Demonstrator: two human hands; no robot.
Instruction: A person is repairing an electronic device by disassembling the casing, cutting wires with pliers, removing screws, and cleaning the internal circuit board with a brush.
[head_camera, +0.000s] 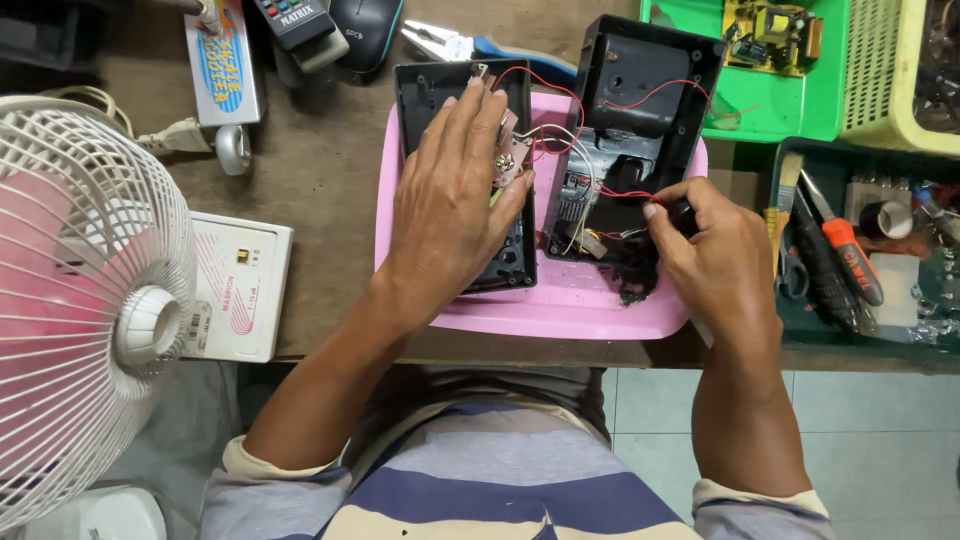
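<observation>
Left hand (452, 195) pressed flat on case half (420, 90), steadying it; right hand (705, 245) pinching dark tool (682, 212) at wiring (590, 190), over pink tray (580, 305) catching debris.

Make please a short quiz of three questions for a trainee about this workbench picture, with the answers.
1. True or false: the left hand rests on the left black case half.
2. On what do both case halves lie? A) green tray B) pink tray C) white box
3. What colour are the thin wires running between the left half and the right case half?

Key:
1. True.
2. B, the pink tray.
3. Red; the red wires loop between them, near the right hand, which holds a dark tool.
</observation>
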